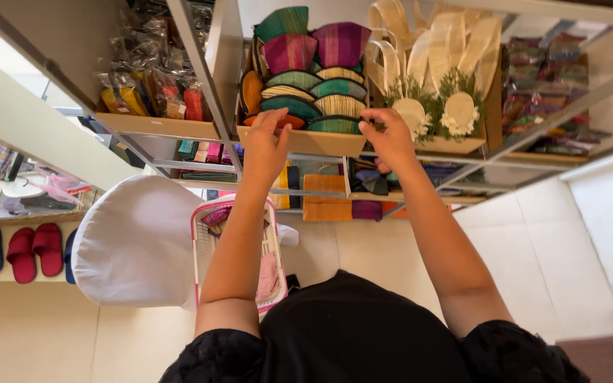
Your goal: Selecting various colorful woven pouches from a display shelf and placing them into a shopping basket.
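My left hand [266, 145] and my right hand [390, 139] reach up to a shelf, on either side of a wooden tray [299, 142] full of several half-round woven pouches [311, 85] in green, purple, pink and straw colours. The left hand's fingers touch the front pouch [333, 126] and the tray's left end. Fingers of the right hand pinch at the tray's right corner, next to the front green pouch. A pink and white plastic basket [209, 248] hangs on my left forearm, with pink items inside.
A second tray [455, 145] to the right holds straw slippers with greenery. Plastic-wrapped goods [152, 89] sit on the left shelf, folded cloths [326, 198] on the shelf below. A white-covered chair [136, 241] stands at left, with red and blue slippers [19, 252] beside it.
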